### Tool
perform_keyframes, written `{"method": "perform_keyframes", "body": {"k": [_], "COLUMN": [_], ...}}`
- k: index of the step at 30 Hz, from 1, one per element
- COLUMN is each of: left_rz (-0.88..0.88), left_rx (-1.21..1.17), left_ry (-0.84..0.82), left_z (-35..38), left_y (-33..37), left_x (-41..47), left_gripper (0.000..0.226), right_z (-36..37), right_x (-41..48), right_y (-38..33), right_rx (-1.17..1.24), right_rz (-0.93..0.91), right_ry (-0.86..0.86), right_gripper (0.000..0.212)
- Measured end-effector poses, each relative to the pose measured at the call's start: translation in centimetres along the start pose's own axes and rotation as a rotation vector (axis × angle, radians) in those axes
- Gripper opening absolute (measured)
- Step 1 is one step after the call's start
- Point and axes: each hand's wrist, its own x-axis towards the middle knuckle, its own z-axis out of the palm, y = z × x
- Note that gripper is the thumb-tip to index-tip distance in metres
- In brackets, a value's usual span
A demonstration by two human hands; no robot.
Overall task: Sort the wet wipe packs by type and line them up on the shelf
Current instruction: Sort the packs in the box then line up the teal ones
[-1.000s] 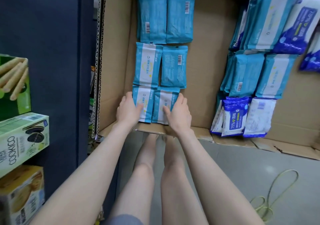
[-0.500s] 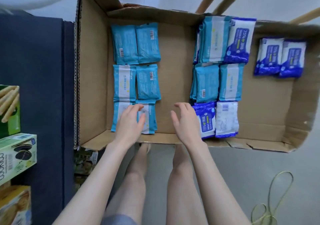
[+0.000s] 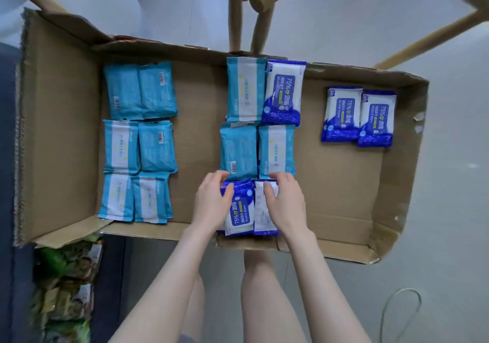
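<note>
Progress: by my reading you are past the middle; one type stands sorted and the other is split over two spots.
Teal block: six teal stacks sit in two columns at the left of the cardboard tray, close together, some face up and some barcode up. This part looks done, unless you want the faces matched.
Blue pair: two dark blue alcohol packs lie side by side at the right, well apart from everything else. They look like the start of the blue row.
Middle cluster: mixed. A back blue pack sits beside a back teal pack, with two middle teal packs in front of them.
Left hand: your fingers curl over the far left corner of the front blue pack, thumb on its face; you hold it.
Right hand: your fingers hook over the far edge of the face-down pack just beside it, thumb on top, gripping it.
Left to do: you probably need to carry these two to the blue pair, lift out the back blue pack, then shift the middle teal ones to the teal block.
Unclear: how many packs each stack holds.
</note>
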Motion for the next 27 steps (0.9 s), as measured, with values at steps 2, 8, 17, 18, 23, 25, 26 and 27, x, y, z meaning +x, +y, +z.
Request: {"method": "perform_keyframes", "body": {"k": [2, 8, 17, 18, 23, 25, 26, 27], "left_rz": [-0.048, -0.159, -0.313, -0.312, -0.3, -0.264, -0.251, -0.246], "left_rx": [-0.036, -0.079, -0.168, -0.164, -0.181, -0.196, -0.224, -0.266], "left_ry": [0.046, 0.213, 0.229, 0.24, 0.289, 0.335, 0.34, 0.325], "left_z": [1.5, 3.6, 4.7, 4.6, 4.5, 4.5, 4.4, 4.1], "left_y": [1.5, 3.7, 3.1, 3.1, 3.3, 3.5, 3.7, 3.8], "left_x": [0.9, 3.8, 7.7, 7.7, 7.3, 6.9, 6.6, 6.4], "left_gripper": [0.034, 0.058, 0.076, 0.074, 0.067, 0.059, 0.052, 0.046], "right_z": [-0.9, -1.8, -0.8, -0.8, -0.7, -0.6, -0.7, -0.7], "right_x": [1.6, 5.8, 10.2, 10.4, 10.1, 9.5, 9.3, 9.1], "right_y": [0.9, 2.1, 2.8, 3.0, 2.9, 2.7, 2.7, 2.7], "right_rx": [-0.003, 0.021, 0.223, 0.203, 0.182, 0.174, 0.174, 0.173], "right_rz": [-0.02, -0.012, 0.199, 0.186, 0.17, 0.15, 0.135, 0.121], "right_ry": [-0.005, 0.061, 0.062, 0.067, 0.121, 0.15, 0.168, 0.179], "right_gripper": [0.028, 0.037, 0.069, 0.065, 0.057, 0.054, 0.051, 0.048]}}
